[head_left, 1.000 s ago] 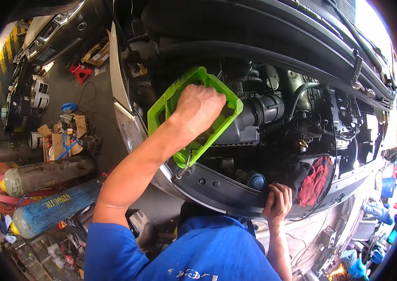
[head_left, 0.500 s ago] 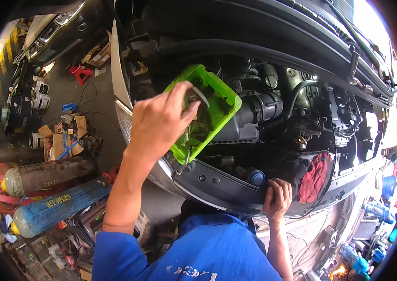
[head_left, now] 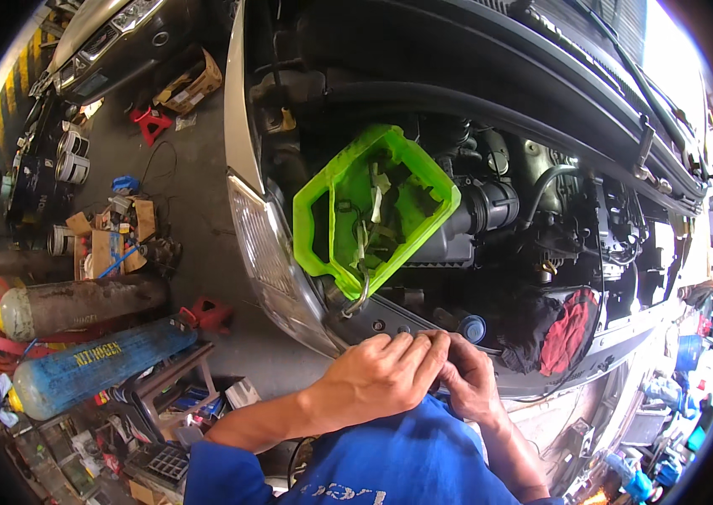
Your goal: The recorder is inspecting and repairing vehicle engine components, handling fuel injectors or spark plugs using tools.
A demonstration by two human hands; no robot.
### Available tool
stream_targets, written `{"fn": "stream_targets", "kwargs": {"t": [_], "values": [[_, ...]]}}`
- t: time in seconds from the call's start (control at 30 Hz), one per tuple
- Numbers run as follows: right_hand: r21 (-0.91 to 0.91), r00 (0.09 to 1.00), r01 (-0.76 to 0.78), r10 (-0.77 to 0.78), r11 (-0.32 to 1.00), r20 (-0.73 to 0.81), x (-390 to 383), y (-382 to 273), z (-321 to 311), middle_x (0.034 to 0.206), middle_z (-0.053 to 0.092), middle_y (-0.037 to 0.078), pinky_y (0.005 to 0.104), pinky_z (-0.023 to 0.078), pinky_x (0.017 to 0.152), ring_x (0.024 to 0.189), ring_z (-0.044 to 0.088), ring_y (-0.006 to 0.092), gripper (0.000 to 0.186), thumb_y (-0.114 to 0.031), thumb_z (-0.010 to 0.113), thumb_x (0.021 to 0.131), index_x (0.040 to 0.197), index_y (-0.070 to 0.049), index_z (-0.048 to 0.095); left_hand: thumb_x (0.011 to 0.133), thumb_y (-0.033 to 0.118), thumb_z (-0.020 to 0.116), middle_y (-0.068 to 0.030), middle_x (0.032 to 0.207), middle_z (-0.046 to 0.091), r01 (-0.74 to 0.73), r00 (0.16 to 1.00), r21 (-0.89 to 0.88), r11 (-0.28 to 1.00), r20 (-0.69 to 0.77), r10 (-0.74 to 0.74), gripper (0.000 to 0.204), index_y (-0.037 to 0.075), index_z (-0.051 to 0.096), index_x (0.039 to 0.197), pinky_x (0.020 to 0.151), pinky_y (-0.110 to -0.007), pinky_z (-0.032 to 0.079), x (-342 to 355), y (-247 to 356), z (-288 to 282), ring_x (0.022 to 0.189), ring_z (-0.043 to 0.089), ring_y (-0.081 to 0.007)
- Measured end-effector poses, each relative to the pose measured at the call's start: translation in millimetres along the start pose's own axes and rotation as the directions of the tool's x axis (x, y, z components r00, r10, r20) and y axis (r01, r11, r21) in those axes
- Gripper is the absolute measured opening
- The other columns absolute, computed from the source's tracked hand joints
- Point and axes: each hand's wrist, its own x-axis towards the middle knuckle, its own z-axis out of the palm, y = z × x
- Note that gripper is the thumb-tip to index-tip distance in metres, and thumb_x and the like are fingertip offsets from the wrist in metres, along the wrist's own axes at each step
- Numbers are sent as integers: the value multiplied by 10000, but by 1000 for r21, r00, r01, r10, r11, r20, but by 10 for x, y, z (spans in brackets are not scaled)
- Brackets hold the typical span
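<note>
So I'm watching this person at the open engine bay, and the green plastic tray (head_left: 418,158) sits in there just behind the headlight (head_left: 257,236), slanting from near-left up to far-right. Both hands are on the near side of the tray, a bit to its right, and apart from it. The left hand (head_left: 381,374) is the nearer one; the right hand (head_left: 474,387) is further right of the tray. Fingers curl together, tips meeting, but can't tell if they're pinching anything. There's a metal hook (head_left: 365,290) over the tray's near rim.
</note>
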Motion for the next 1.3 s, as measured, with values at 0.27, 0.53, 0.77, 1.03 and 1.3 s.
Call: {"fn": "stream_targets", "kwargs": {"t": [0.27, 0.53, 0.77, 1.03, 1.3], "values": [[113, 933, 54, -9, 992, -360, -74, 326, -99, 973, 697, 72, 257, 514, 773, 847, 631, 117, 324, -220, 601, 1069, 1247, 49, 613, 865, 247, 834, -62, 921, 716, 72, 977, -278, 958, -173, -123, 507, 8, 690, 1289, 624, -298, 584, 106, -290, -142, 737, 692, -157], [-239, 733, 178, -291, 954, -615, 78, 869, -279, 909, 697, 101, 242, 484, 689, 754, 598, 101, 253, -132, 503, 1092, 1285, 22, 559, 866, 122, 792, -61, 900, 711, 293, 912, -89, 952, -274, -306, 202, 68, 775, 1060, 658, -349, 579, 443, -1284, -272, 785, 715, -209], [-407, 714, 207, -422, 889, -558, 84, 1004, -248, 984, 721, 149, 255, 519, 730, 777, 638, 127, 281, -64, 486, 1060, 1313, 46, 539, 858, 111, 625, -81, 933, 678, -22, 996, -12, 1000, 90, 23, 150, 73, 745, 940, 788, -375, 589, 858, -1454, 174, 976, 681, -256], [-426, 718, 170, -408, 889, -564, 102, 994, -255, 924, 727, 118, 224, 467, 655, 741, 604, 94, 264, -71, 476, 1065, 1299, 26, 549, 823, 152, 657, -86, 890, 691, -222, 945, 200, 954, 286, 160, 76, 80, 682, 822, 761, -377, 586, 1030, -1587, 395, 932, 710, -254], [-442, 719, 149, -404, 885, -565, 112, 966, -268, 906, 730, 112, 239, 496, 685, 743, 614, 103, 264, -38, 487, 1051, 1300, 20, 551, 786, 87, 667, -88, 944, 697, -209, 970, 366, 907, 196, 144, 91, 53, 701, 862, 710, -354, 610, 1076, -1697, 154, 898, 725, -229]]}}
